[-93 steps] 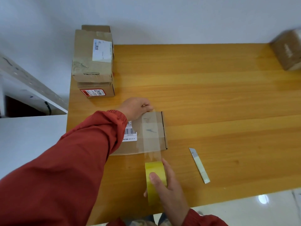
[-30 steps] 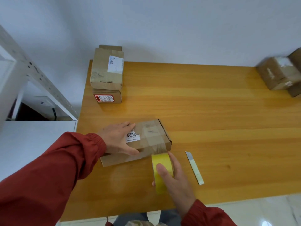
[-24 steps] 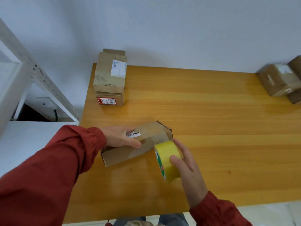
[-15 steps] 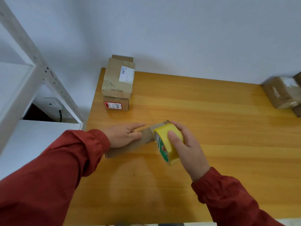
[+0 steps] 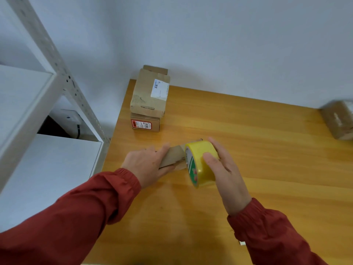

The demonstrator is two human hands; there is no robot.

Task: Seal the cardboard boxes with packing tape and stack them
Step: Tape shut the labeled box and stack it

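**Flat box tipped on edge, tape roll at its right end**

Every box in view is closed, so what they contain cannot be seen. The flat box (image 5: 172,156) stands tilted up on the desk (image 5: 257,150), and the left grip (image 5: 147,165) grasps it, fingers laid over the top and thumb along the near face. The right grip (image 5: 223,169) is wrapped round the yellow tape roll (image 5: 200,161), thumb on its outer band. The roll sits right against the box's right end and hides that corner.

At the desk's far left corner a larger labelled box (image 5: 149,96) rests on a smaller box (image 5: 145,124) with a red label. Another box (image 5: 338,119) lies at the right edge, blurred. The desk is orange wood set against a pale wall (image 5: 229,44), with a white shelf unit (image 5: 57,73) on the left.
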